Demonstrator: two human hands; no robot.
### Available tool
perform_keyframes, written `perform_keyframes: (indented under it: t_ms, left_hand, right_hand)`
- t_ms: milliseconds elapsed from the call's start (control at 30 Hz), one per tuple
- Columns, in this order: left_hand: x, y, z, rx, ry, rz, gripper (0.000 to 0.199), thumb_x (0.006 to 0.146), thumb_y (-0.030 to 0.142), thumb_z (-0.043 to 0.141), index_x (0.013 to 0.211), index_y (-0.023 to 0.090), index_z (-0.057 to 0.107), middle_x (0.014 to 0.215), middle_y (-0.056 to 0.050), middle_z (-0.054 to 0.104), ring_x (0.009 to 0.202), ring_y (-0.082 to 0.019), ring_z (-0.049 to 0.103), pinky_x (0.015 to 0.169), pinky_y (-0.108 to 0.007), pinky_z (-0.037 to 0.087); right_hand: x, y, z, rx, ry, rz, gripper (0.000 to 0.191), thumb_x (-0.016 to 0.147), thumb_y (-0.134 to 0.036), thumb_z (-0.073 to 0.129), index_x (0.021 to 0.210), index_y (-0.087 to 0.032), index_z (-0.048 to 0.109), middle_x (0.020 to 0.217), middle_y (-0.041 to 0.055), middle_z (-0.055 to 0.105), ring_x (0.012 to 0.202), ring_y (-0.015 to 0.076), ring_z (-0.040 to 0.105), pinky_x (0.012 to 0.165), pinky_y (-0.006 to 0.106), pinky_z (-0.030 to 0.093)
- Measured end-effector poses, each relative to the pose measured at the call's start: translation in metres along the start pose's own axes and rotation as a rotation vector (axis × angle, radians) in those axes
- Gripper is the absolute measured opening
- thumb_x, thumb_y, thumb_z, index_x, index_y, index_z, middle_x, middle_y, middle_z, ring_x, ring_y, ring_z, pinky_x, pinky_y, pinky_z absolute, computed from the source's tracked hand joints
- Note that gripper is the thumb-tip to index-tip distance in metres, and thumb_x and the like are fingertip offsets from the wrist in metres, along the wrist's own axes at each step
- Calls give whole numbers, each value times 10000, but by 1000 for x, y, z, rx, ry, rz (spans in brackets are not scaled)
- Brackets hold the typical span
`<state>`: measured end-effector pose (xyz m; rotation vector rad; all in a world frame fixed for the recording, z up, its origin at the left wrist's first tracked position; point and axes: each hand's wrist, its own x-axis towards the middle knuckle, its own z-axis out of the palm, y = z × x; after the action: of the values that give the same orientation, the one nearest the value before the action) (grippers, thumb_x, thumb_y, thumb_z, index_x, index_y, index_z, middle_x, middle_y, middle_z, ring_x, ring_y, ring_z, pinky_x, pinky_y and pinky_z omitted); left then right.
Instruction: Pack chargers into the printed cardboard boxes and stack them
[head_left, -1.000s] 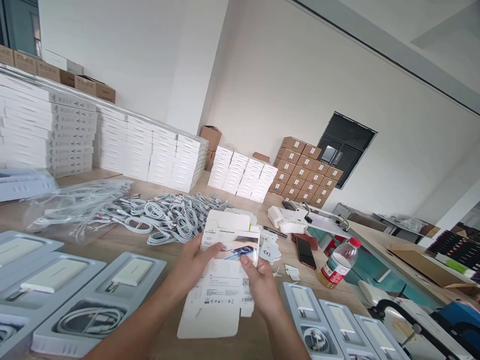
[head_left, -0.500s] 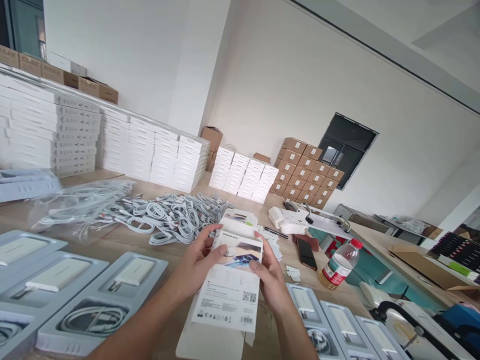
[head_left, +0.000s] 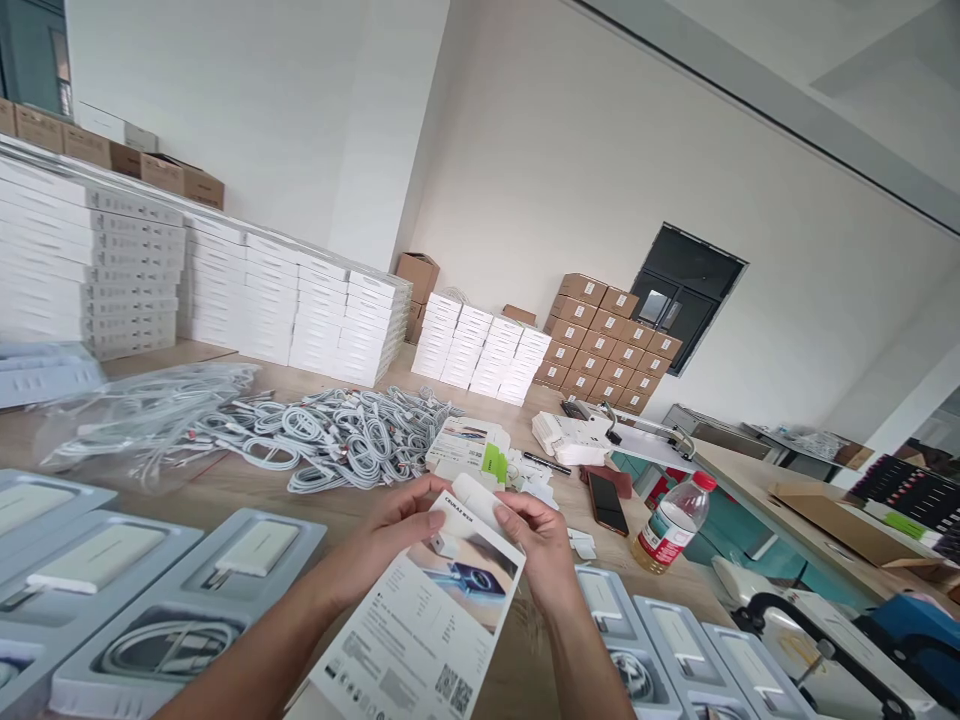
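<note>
A white printed carton [head_left: 420,610] with a picture of a charger and a phone is tilted between my hands, its lower end cut off by the frame. My left hand [head_left: 390,540] grips its upper left edge, thumb on the printed face. At the top right corner, my right hand [head_left: 536,540] pinches the edge beside the end flap [head_left: 474,497]. Trays with white chargers and coiled cables stand on both sides: a left tray [head_left: 255,550] and a right tray [head_left: 600,600]. Just beyond my hands lie more printed cartons [head_left: 466,445].
Behind the hands lies a heap of grey-white cables [head_left: 367,430], some in a clear bag [head_left: 150,410]. White boxes [head_left: 300,300] are stacked along the back. To the right are a phone [head_left: 607,502], a pen [head_left: 546,463] and a red-capped bottle [head_left: 675,522]. Brown cartons [head_left: 600,345] stand farther off.
The carton has come lower and closer, and is turned so its top leans right. My right hand has shifted up to the top corner by the flap. The printed cartons behind are now more visible.
</note>
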<state>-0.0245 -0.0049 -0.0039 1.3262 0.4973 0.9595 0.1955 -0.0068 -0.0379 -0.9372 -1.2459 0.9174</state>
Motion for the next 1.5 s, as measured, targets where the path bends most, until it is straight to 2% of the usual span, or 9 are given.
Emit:
perform_keyframes:
  t_ms: [233, 367, 500, 667, 800, 1000, 1233, 1333, 1500]
  left_hand:
    - [3, -4, -1, -2, 26, -4, 305, 788, 425, 714, 1015, 225, 678, 798, -1, 662, 695, -167, 595, 639, -232, 427]
    - [3, -9, -3, 27, 23, -2, 332, 811, 407, 703, 1094, 241, 660, 819, 4, 670, 703, -162, 597, 636, -229, 429]
    - [3, -11, -3, 112, -56, 29, 318, 861, 395, 652, 1143, 247, 644, 903, -10, 683, 780, -178, 602, 682, -244, 446]
    - [2, -10, -4, 198, -64, 68, 293, 873, 403, 628, 1114, 238, 646, 956, -22, 680, 845, -199, 600, 712, -252, 444]
    - [1, -13, -7, 200, -64, 16, 316, 882, 425, 617, 1154, 270, 575, 893, 4, 657, 760, -178, 594, 657, -252, 437]
    - [1, -16, -8, 269, 14, -33, 561, 874, 453, 624, 1384, 337, 422, 825, 31, 586, 739, -170, 569, 654, -255, 430]
    - [5, -15, -8, 261, 37, 42, 325, 832, 417, 674, 1122, 271, 690, 917, 0, 626, 796, -168, 556, 668, -239, 427]
    - [8, -15, -9, 174, 52, 33, 280, 817, 424, 688, 1028, 239, 696, 852, 5, 625, 750, -157, 560, 651, -234, 422]
    - [10, -14, -11, 22, 202, 55, 310, 785, 430, 713, 1019, 232, 661, 810, 15, 627, 695, -152, 580, 625, -228, 428]
  right_hand:
    - [0, 0, 2, -196, 54, -211, 115, 709, -353, 795, 725, -239, 786, 772, 9, 600, 719, 154, 567, 668, 293, 463]
    - [0, 3, 2, 20, -8, -30, 224, 662, -417, 836, 720, -210, 773, 726, 6, 639, 656, 142, 564, 611, 274, 458]
    - [0, 4, 3, 322, 50, 229, 312, 654, -464, 845, 667, -183, 709, 593, -7, 648, 516, 128, 532, 523, 264, 440]
    - [0, 7, 4, 328, -103, 336, 425, 595, -416, 893, 902, -165, 739, 790, 50, 756, 681, 189, 665, 640, 303, 515]
    - [1, 15, 0, 181, -109, 259, 299, 606, -407, 886, 711, -177, 726, 662, 8, 727, 561, 148, 611, 578, 270, 471]
    - [-2, 6, 2, 83, -133, 150, 273, 630, -403, 868, 663, -192, 699, 640, -17, 703, 544, 124, 559, 551, 247, 414]
    - [-7, -6, 6, 56, -155, 122, 241, 656, -384, 856, 663, -192, 710, 606, -40, 652, 534, 105, 518, 533, 232, 371]
    - [-8, -7, 3, 25, -161, 89, 218, 720, -409, 813, 743, -199, 760, 692, -19, 693, 618, 131, 579, 601, 250, 430]
    - [-6, -4, -3, 60, -199, 55, 322, 825, -475, 711, 1056, -256, 764, 1046, 45, 750, 1017, 235, 652, 925, 364, 474]
